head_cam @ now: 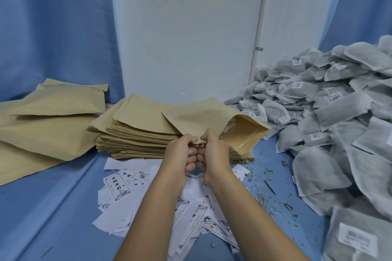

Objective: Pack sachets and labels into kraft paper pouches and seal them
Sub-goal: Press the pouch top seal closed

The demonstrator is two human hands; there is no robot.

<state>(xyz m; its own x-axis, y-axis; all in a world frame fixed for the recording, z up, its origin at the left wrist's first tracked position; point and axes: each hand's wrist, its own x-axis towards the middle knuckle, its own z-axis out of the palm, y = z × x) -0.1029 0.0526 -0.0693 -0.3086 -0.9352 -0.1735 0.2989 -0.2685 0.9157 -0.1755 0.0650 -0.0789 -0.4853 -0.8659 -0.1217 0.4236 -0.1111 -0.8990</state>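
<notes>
A kraft paper pouch (203, 118) is held above the table, its mouth (244, 133) gaping to the right with something pale showing inside. My left hand (182, 152) and my right hand (212, 152) sit side by side and pinch the pouch's near corner between thumbs and curled fingers. Below my wrists lies a scatter of white printed labels (118, 186). A big heap of grey sachets (331, 116) with small barcode stickers fills the right side.
A stack of flat empty kraft pouches (131, 133) sits just behind my hands. Filled kraft pouches (48, 125) lie piled at the left. Dried herb crumbs (269, 184) litter the blue cloth. A white wall and blue curtains close off the back.
</notes>
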